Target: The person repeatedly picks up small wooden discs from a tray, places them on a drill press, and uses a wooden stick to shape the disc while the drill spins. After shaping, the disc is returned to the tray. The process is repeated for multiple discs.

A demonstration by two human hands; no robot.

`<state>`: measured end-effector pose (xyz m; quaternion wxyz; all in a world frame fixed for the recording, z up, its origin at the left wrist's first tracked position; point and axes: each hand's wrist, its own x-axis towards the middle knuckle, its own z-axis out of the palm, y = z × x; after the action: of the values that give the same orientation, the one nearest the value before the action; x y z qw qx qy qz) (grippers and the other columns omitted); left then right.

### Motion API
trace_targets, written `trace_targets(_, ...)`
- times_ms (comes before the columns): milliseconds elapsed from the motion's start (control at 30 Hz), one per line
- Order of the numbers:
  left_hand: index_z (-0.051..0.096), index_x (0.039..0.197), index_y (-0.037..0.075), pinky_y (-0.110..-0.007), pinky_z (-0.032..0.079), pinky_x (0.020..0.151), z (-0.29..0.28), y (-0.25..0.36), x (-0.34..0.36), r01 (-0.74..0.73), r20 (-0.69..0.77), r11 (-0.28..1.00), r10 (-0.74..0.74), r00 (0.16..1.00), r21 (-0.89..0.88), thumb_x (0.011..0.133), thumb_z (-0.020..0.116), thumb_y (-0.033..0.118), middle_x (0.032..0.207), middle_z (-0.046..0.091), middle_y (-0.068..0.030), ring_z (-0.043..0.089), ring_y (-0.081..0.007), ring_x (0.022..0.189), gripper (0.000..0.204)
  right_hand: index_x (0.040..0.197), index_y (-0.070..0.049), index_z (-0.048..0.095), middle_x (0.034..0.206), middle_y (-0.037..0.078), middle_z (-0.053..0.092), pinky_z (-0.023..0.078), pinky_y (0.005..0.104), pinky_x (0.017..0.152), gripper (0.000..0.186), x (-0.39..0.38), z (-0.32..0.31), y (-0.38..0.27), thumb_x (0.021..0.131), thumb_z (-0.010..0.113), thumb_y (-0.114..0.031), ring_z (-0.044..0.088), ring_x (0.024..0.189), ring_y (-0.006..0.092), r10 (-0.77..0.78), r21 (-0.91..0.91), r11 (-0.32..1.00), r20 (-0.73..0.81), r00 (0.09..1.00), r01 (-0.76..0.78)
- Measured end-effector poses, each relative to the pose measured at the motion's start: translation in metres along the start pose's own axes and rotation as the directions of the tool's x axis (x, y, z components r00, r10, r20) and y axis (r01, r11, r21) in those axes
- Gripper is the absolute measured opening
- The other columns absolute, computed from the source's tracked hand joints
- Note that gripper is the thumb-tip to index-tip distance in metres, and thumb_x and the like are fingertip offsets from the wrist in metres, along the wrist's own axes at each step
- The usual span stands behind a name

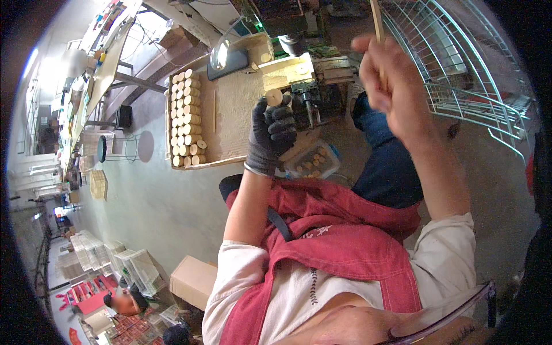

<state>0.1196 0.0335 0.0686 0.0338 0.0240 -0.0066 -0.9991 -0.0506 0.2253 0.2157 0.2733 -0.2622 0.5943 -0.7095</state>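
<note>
My left hand [272, 133], in a dark grey knitted glove, is closed on a round wooden disc [273, 97] with a small dark hole at its middle. It is beside a dark metal machine part with a pointed, drill-like tip [311, 109]. My bare right hand [388, 80], raised higher and to the right, is wrapped round a thin wooden stick [376, 20] that runs up past the frame's edge. That hand is slightly smeared by motion. Left of the gloved hand, a shallow cardboard tray [230, 123] holds stacked rows of wooden rounds [187, 115] and a loose thin stick [215, 111].
A lit lamp [221, 54] stands over a dark flat object [227, 64] in the tray. Below the machine sits a clear plastic tub [316, 163] with wooden pieces. A wire rack [460, 69] is at the right, a stool [102, 148] at the left, a cardboard box [192, 280] behind.
</note>
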Motion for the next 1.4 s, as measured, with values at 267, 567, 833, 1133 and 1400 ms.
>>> trace_targets(267, 0.053, 0.084, 0.013, -0.020, 0.033, 0.042, 0.005, -0.070, -0.018, 0.168, 0.104, 0.980, -0.156, 0.982, -0.108, 0.099, 0.051, 0.051, 0.063, 0.042, 0.0050, 0.039, -0.0058, 0.048, 0.040, 0.109, -0.004, 0.059, 0.066, -0.003, 0.044, 0.037, 0.0262, 0.054, 0.036, -0.036, 0.023, 0.048, 0.084, 0.077, -0.024, 0.042, 0.059, 0.0068, -0.013, -0.483, 0.866, 0.238, 0.971, 0.130)
trace_targets(567, 0.054, 0.089, 0.012, -0.021, 0.034, 0.040, 0.007, -0.092, -0.019, 0.253, 0.162, 0.952, -0.226, 0.961, -0.170, 0.097, 0.054, 0.051, 0.070, 0.044, 0.0046, 0.041, -0.0063, 0.050, 0.040, 0.086, 0.002, 0.065, 0.067, -0.002, 0.055, 0.040, 0.0263, 0.056, 0.023, -0.019, 0.025, 0.079, 0.094, 0.065, -0.020, 0.047, 0.063, 0.0061, 0.016, -0.539, 0.833, 0.254, 0.967, 0.128)
trace_targets(833, 0.058, 0.106, 0.008, -0.022, 0.033, 0.039, 0.008, -0.091, -0.029, 0.191, 0.113, 0.957, -0.170, 0.979, -0.220, 0.098, 0.054, 0.048, 0.071, 0.046, 0.0047, 0.038, -0.0073, 0.049, 0.041, 0.094, 0.000, 0.066, 0.072, -0.002, 0.057, 0.043, 0.0264, 0.060, 0.022, -0.019, 0.026, 0.076, 0.094, 0.067, -0.022, 0.050, 0.066, 0.0061, 0.072, -0.563, 0.820, 0.276, 0.959, 0.100)
trace_targets(1133, 0.063, 0.093, 0.005, -0.024, 0.041, 0.050, -0.096, -0.087, -0.075, 0.307, -0.564, 0.597, 0.305, 0.768, 0.741, 0.093, 0.065, 0.031, 0.072, 0.059, -0.0002, 0.052, -0.0091, 0.055, 0.026, 0.103, -0.006, 0.069, 0.065, -0.008, 0.049, 0.031, 0.0187, 0.045, 0.019, -0.031, 0.001, 0.049, 0.098, 0.062, -0.023, 0.041, 0.052, 0.0000, -0.189, -0.531, 0.816, 0.128, 0.974, 0.228)
trace_targets(1400, 0.063, 0.113, -0.003, -0.046, 0.053, 0.082, -0.241, -0.050, -0.103, 0.700, -0.487, -0.311, 0.539, 0.687, 0.643, 0.090, 0.061, 0.049, 0.104, 0.069, -0.0258, 0.067, -0.0393, 0.099, 0.057, 0.108, 0.000, 0.066, 0.061, -0.009, 0.040, 0.021, 0.0174, 0.040, 0.021, -0.033, -0.006, 0.024, 0.100, 0.058, -0.017, 0.030, 0.047, -0.0010, -0.036, -0.117, 0.992, 0.059, 0.998, 0.042)
